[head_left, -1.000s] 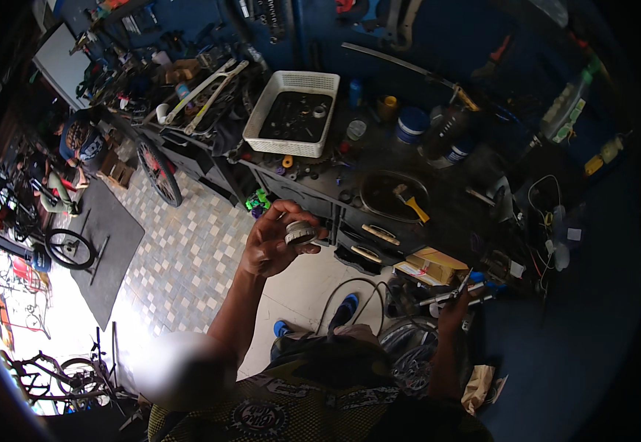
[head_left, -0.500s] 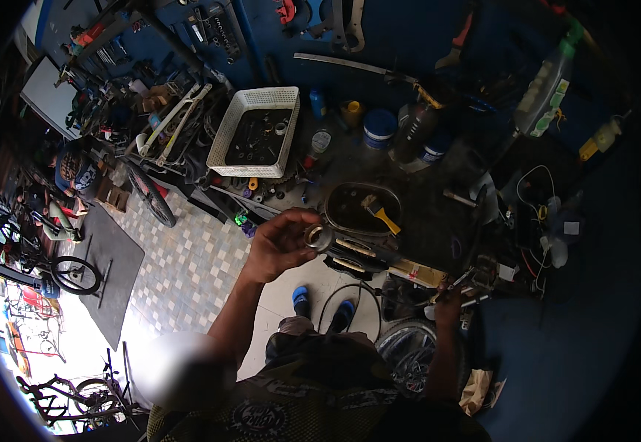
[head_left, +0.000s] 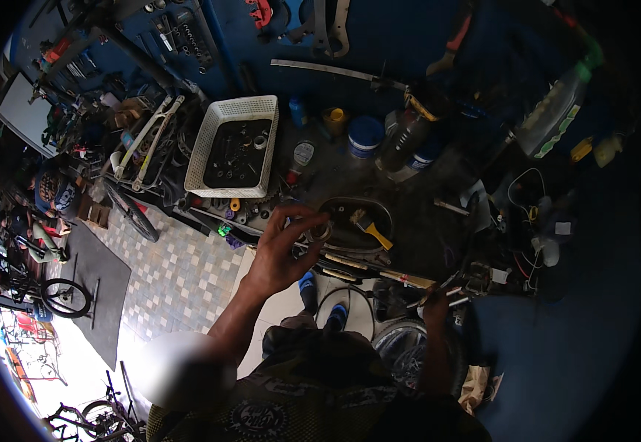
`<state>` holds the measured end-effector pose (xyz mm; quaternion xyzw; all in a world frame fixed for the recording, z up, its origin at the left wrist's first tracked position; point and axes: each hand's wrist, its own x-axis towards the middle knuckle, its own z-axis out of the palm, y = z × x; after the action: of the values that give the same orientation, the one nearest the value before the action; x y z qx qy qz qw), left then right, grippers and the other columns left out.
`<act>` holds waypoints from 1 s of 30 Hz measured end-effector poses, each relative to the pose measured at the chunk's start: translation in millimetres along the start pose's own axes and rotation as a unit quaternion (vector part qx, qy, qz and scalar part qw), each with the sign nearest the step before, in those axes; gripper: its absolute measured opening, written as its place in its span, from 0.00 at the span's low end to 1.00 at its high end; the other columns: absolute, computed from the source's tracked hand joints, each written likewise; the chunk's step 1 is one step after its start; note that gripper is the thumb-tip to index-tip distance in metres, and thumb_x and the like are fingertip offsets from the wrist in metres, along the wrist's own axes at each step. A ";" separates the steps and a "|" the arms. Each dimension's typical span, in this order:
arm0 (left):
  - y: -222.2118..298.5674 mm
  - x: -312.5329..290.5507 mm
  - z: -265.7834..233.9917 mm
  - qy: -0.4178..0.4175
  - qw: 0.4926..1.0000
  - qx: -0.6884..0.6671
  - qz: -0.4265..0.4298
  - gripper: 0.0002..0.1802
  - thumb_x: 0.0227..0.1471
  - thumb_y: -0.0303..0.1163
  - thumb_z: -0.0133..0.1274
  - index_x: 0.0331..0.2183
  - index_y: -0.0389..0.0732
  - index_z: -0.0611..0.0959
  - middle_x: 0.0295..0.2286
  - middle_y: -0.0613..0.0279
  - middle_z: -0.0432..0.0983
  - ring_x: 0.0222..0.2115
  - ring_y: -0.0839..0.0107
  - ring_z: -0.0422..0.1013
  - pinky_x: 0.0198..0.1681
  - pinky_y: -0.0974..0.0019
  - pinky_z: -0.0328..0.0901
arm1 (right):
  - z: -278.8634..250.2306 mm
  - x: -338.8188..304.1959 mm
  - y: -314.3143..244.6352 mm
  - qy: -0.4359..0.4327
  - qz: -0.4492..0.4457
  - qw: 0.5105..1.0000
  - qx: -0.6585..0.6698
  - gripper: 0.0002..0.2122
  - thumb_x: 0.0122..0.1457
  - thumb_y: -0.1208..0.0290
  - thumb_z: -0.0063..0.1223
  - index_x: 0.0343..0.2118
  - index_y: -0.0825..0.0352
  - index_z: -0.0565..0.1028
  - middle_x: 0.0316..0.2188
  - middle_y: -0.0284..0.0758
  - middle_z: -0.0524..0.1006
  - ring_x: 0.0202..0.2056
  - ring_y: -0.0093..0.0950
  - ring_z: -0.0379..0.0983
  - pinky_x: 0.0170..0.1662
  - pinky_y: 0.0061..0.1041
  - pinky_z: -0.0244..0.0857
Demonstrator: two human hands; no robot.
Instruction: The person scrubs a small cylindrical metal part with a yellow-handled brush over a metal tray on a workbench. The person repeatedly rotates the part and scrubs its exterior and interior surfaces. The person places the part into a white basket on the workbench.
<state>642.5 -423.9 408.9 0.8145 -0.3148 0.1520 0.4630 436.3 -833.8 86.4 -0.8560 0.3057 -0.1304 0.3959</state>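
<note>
My left hand is raised at the bench's front edge, pinching a small metal ring between thumb and fingers. The ring overlaps the left rim of a dark oval tub. Inside that tub lies a brush with a yellow handle, its bristles toward the far side. My right hand is lower at the right, closed beside some metal parts at the bench edge. A thin dark tool seems to stick out of it, too dim to name.
A white perforated basket of small metal parts stands on the bench at the back left. Blue tubs and a dark bottle stand behind the oval tub. Below the bench lies a bicycle wheel. Tools hang on the blue wall.
The whole view has shifted, with the bench sliding left and slightly down. My left hand has brought the ring over the oval tub's left rim and turned it somewhat. My right hand stays low.
</note>
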 end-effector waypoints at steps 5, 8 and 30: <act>-47.6 10.5 -5.0 0.008 1.000 -0.015 0.004 0.27 0.43 0.15 0.67 0.48 0.40 0.83 0.47 0.54 0.76 0.49 0.56 0.75 0.49 0.59 0.74 | 20.2 -14.0 -15.2 -0.012 0.026 0.998 -0.059 0.16 0.68 0.61 0.56 0.53 0.66 0.76 0.38 0.50 0.83 0.45 0.54 0.79 0.46 0.47 0.71; -85.4 7.6 -8.7 0.007 0.994 -0.073 -0.083 0.29 0.42 0.16 0.69 0.48 0.40 0.82 0.48 0.52 0.76 0.49 0.56 0.75 0.46 0.62 0.78 | 29.2 -17.0 -25.2 0.008 0.026 0.997 -0.078 0.16 0.63 0.68 0.58 0.52 0.65 0.75 0.38 0.49 0.83 0.44 0.54 0.79 0.44 0.48 0.70; -170.3 -34.9 164.9 -0.258 0.952 0.158 0.042 0.30 0.41 0.30 0.68 0.50 0.45 0.82 0.48 0.55 0.77 0.55 0.50 0.69 0.59 0.49 0.66 | 36.6 58.7 -251.5 -0.132 -0.164 0.947 -0.241 0.22 0.59 0.57 0.67 0.52 0.59 0.72 0.42 0.40 0.81 0.41 0.46 0.81 0.44 0.43 0.74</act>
<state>720.2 -487.6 191.4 0.8745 -0.4299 0.0035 0.2245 604.8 -723.1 251.9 -0.9738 0.1278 -0.0017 0.1880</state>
